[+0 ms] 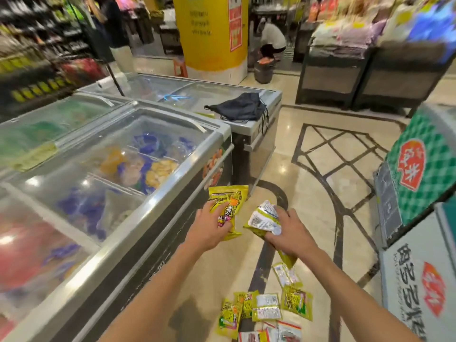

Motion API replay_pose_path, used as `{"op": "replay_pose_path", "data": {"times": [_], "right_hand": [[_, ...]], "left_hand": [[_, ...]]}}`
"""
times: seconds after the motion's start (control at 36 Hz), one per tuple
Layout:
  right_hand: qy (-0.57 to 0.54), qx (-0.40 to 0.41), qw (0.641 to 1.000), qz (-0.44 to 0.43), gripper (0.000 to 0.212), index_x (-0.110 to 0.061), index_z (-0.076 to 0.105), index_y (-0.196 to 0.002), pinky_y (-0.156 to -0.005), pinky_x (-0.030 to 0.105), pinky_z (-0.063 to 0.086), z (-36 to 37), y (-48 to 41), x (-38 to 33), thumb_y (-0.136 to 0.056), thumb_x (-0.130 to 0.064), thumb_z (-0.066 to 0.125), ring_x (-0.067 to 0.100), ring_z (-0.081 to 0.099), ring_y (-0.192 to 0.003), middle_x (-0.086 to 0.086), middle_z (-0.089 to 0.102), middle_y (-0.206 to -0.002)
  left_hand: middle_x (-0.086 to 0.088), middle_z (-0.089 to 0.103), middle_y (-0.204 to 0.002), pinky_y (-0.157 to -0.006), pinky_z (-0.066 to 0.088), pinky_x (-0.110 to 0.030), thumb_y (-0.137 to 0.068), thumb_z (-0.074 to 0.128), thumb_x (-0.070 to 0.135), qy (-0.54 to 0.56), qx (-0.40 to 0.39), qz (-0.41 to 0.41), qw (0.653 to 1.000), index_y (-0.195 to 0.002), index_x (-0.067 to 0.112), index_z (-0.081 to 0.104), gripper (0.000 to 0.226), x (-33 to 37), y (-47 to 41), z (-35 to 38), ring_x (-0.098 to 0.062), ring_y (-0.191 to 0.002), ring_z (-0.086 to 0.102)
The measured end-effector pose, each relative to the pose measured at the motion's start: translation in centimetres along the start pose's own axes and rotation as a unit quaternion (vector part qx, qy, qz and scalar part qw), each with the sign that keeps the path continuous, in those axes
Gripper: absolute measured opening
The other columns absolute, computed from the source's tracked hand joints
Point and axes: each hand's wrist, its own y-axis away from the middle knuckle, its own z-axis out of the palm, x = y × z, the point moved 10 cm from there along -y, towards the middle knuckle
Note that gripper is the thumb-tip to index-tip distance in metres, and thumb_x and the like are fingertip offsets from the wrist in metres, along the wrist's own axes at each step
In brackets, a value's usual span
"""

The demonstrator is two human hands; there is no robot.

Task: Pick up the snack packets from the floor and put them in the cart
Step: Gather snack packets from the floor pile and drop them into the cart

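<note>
My left hand (209,228) grips a yellow-green snack packet (228,196), printed side up, beside the freezer's corner. My right hand (288,233) holds another packet (265,215) with its white label side up; a second green packet (287,257) pokes out below that hand. Several more yellow-green and white packets (266,308) lie scattered on the floor below my arms, near the bottom edge. No cart is in view.
A long glass-topped chest freezer (138,213) runs along my left, with a dark bag (240,107) on the far unit. Green and white display boxes (419,169) stand at right. A yellow pillar (212,33) and a crouching person (271,43) are far ahead across the tiled floor.
</note>
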Motion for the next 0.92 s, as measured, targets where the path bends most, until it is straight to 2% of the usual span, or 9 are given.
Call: {"op": "replay_pose_path", "data": {"times": [0.08, 0.19, 0.28, 0.33, 0.42, 0.5, 0.61, 0.78, 0.92], "right_hand": [[0.014, -0.007, 0.999, -0.03, 0.104, -0.032, 0.023, -0.145, -0.094, 0.04, 0.047, -0.9, 2.2, -1.5, -0.051, -0.075, 0.04, 0.027, 0.05, -0.117, 0.001, 0.036, -0.128], [0.061, -0.021, 0.995, -0.082, 0.097, -0.033, 0.023, -0.144, -0.091, 0.037, 0.048, -1.2, 4.0, -3.4, -0.061, -0.075, 0.049, 0.025, 0.052, -0.113, 0.001, 0.038, -0.127], [0.088, -0.022, 0.988, -0.127, 0.101, -0.034, 0.026, -0.143, -0.097, 0.04, 0.045, -1.4, 4.8, -6.0, -0.055, -0.08, 0.042, 0.024, 0.05, -0.115, -0.001, 0.043, -0.126], [0.096, -0.004, 0.982, -0.16, 0.095, -0.038, 0.031, -0.137, -0.096, 0.04, 0.045, -1.3, 5.4, -7.8, -0.055, -0.085, 0.043, 0.021, 0.052, -0.113, -0.005, 0.049, -0.122], [0.087, 0.014, 0.972, -0.217, 0.082, -0.038, 0.045, -0.118, -0.082, 0.037, 0.05, -0.5, 7.2, -10.5, -0.056, -0.092, 0.046, 0.013, 0.058, -0.096, -0.016, 0.057, -0.102], [0.06, -0.015, 0.965, -0.255, 0.067, -0.035, 0.047, -0.105, -0.072, 0.033, 0.049, 0.9, 10.2, -12.8, -0.055, -0.077, 0.06, 0.011, 0.058, -0.085, -0.012, 0.06, -0.093], [0.062, -0.064, 0.948, -0.306, 0.052, -0.033, 0.046, -0.09, -0.066, 0.032, 0.049, 4.2, 13.4, -14.7, -0.053, -0.066, 0.06, 0.01, 0.056, -0.076, -0.012, 0.056, -0.082], [0.054, -0.152, 0.912, -0.377, 0.051, -0.034, 0.049, -0.101, -0.073, 0.029, 0.048, 11.0, 19.4, -18.5, -0.057, -0.057, 0.062, 0.012, 0.053, -0.088, -0.012, 0.054, -0.088], [0.081, -0.209, 0.868, -0.443, 0.049, -0.029, 0.05, -0.1, -0.072, 0.024, 0.043, 17.0, 25.0, -22.5, -0.059, -0.051, 0.061, 0.011, 0.051, -0.087, -0.011, 0.051, -0.093]], "left_hand": [[-0.005, 0.027, -0.155, -0.114, 0.03, -0.047, -0.086, 0.046, 0.053, -0.021, 0.003, 0.003, 1.0, -0.146, 0.042, 0.033, 0.063, -0.5, 3.0, -1.9, -0.032, -0.138, 0.031], [-0.003, 0.024, -0.157, -0.113, 0.032, -0.047, -0.089, 0.049, 0.051, -0.045, 0.023, -0.024, 0.998, -0.146, 0.046, 0.031, 0.06, -2.2, 8.1, -4.0, -0.031, -0.137, 0.031], [-0.001, 0.024, -0.157, -0.111, 0.034, -0.045, -0.089, 0.048, 0.052, -0.053, 0.051, -0.056, 0.996, -0.146, 0.045, 0.031, 0.06, -4.0, 11.7, -5.7, -0.029, -0.134, 0.033], [-0.001, 0.023, -0.157, -0.112, 0.031, -0.044, -0.091, 0.048, 0.052, -0.053, 0.069, -0.082, 0.993, -0.148, 0.043, 0.029, 0.06, -4.9, 14.4, -6.6, -0.029, -0.134, 0.032], [0.001, 0.02, -0.158, -0.114, 0.03, -0.044, -0.092, 0.046, 0.055, -0.048, 0.095, -0.129, 0.986, -0.148, 0.044, 0.027, 0.061, -6.3, 19.2, -7.3, -0.028, -0.137, 0.03], [0.002, 0.02, -0.159, -0.113, 0.032, -0.045, -0.09, 0.047, 0.056, -0.035, 0.112, -0.178, 0.977, -0.147, 0.045, 0.028, 0.062, -8.1, 24.5, -7.0, -0.028, -0.137, 0.031], [0.003, 0.018, -0.159, -0.113, 0.032, -0.043, -0.09, 0.047, 0.054, -0.024, 0.128, -0.248, 0.96, -0.148, 0.043, 0.028, 0.062, -10.6, 32.6, -5.4, -0.028, -0.137, 0.03], [0.0, 0.016, -0.159, -0.113, 0.033, -0.042, -0.084, 0.043, 0.058, -0.006, 0.153, -0.365, 0.918, -0.149, 0.041, 0.027, 0.069, -14.9, 45.6, -2.4, -0.028, -0.139, 0.027], [-0.002, 0.014, -0.161, -0.115, 0.031, -0.044, -0.086, 0.048, 0.055, 0.01, 0.168, -0.444, 0.88, -0.149, 0.042, 0.024, 0.069, -16.9, 56.2, -0.3, -0.03, -0.142, 0.027]]}}
